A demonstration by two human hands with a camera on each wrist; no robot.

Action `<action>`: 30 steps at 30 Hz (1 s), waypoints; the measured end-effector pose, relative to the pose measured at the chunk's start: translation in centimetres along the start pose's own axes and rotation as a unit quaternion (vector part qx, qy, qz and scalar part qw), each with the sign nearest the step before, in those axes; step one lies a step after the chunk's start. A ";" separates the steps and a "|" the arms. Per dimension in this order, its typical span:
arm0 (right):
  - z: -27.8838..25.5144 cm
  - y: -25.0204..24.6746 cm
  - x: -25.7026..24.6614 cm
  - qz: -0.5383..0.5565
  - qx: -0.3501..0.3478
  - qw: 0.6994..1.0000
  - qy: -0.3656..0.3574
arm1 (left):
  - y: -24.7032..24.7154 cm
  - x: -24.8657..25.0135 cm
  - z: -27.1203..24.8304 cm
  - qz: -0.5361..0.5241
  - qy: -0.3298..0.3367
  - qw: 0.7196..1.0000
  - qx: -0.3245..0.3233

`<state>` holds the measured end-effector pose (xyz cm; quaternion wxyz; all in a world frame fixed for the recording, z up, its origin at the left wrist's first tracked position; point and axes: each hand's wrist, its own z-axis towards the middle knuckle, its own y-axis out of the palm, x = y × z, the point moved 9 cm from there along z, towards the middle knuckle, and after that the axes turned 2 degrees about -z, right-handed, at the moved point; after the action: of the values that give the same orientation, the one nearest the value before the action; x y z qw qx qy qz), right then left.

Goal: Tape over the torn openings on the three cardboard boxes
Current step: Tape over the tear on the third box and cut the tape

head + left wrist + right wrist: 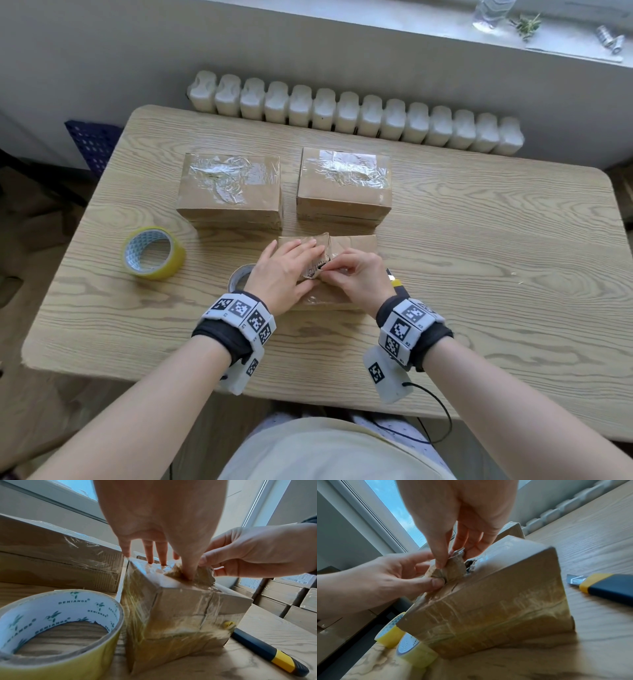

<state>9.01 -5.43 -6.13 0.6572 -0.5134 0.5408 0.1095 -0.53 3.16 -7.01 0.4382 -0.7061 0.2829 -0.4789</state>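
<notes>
Head view: two far boxes, left one (228, 190) and right one (343, 183), already show wrinkled clear tape across their tops. Third box (352, 245) sits nearest me on the surface (479, 274), still torn. Spare tape roll (154, 257) off to the left.

Left wrist view: my left hand (163, 520), fingers straight, presses the box top; thumb pushes on the torn flap (202, 574). Second roll (60, 622) just beside the box, utility knife (267, 650) on the other side.

Right wrist view: my right hand (458, 513) pinches the flap's edge beside the open hole (470, 566).

Judgement: two done, last tear still needs flattening and taping.
</notes>
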 end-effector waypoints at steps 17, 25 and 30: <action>1.2 0.6 0.7 -0.078 -0.001 0.997 0.014 | 0.5 -0.4 0.4 -0.075 -0.001 0.995 0.061; 1.9 0.9 0.9 -0.026 -0.063 0.997 0.036 | 0.1 -0.9 0.3 -0.220 -0.039 0.969 0.105; 2.5 0.5 1.0 -0.033 -0.074 0.996 0.045 | 0.1 -0.5 0.4 -0.208 -0.053 0.972 0.097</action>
<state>10.53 -3.66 -7.49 0.5957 -0.5823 0.5433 0.1043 -0.39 3.69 -7.37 0.4096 -0.7280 0.0587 -0.5467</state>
